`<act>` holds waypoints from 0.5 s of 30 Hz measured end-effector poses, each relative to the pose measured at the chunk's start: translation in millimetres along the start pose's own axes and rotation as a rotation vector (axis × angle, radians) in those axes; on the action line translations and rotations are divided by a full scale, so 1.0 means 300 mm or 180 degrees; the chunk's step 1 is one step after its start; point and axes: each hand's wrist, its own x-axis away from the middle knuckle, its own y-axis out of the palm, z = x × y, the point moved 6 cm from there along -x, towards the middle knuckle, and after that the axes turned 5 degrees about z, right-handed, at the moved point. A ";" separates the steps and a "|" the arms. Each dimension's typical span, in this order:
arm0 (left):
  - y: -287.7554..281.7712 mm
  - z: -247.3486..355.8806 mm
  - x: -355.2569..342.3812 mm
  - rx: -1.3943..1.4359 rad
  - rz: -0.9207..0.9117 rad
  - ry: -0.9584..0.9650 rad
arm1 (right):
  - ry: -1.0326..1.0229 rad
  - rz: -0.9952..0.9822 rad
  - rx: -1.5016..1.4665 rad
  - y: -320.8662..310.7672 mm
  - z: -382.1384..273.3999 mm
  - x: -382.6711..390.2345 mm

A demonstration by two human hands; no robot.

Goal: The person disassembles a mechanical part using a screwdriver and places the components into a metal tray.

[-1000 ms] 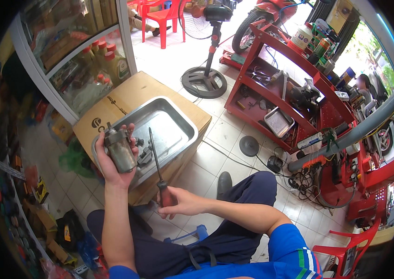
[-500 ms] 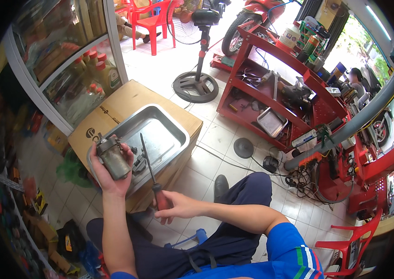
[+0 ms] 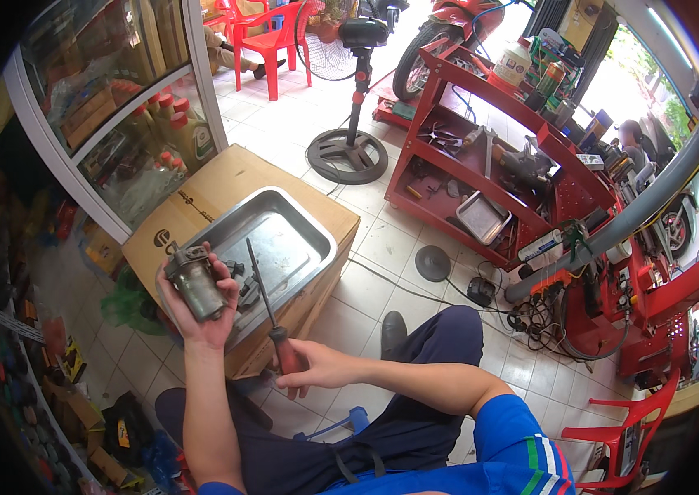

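A small cylindrical metal motor [image 3: 198, 286], dull grey with a fitted end cap, rests in my left hand [image 3: 206, 328]. My palm lies under it and the fingers curl round its right side. In my right hand [image 3: 306, 365] is a screwdriver [image 3: 288, 353] with a red and black handle. Its long dark shaft points up and away over a shallow metal tray [image 3: 326, 247]. Several small dark parts [image 3: 244, 289] lie in the tray just right of the motor. The screwdriver tip is apart from the motor.
The tray stands on a cardboard box [image 3: 238, 169]. A glass-fronted cabinet [image 3: 110, 190] is at the left. Ahead stands a fan [image 3: 355, 153]; to the right are a red tool cart [image 3: 424, 177] and a grey pipe [image 3: 589, 260]. Cables [image 3: 531, 334] lie on the floor.
My left hand has turned the motor slightly, and its end cap now tilts more to the left. The fingers have shifted on its right side. The right hand and screwdriver have barely moved.
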 end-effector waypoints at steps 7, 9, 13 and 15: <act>0.012 -0.006 0.003 0.0163 -0.0191 -0.0025 | -0.0014 -0.0044 0.0046 0.004 0.000 0.000; -0.006 -0.001 -0.002 0.0173 -0.0183 -0.0027 | -0.0031 -0.0051 0.0043 0.004 0.003 -0.001; -0.033 0.008 -0.007 0.0105 -0.0039 0.0063 | 0.0032 -0.0071 0.0023 0.003 -0.007 0.005; -0.047 0.012 -0.010 0.0027 -0.0099 0.0063 | 0.0043 -0.0052 0.0046 -0.003 -0.010 0.007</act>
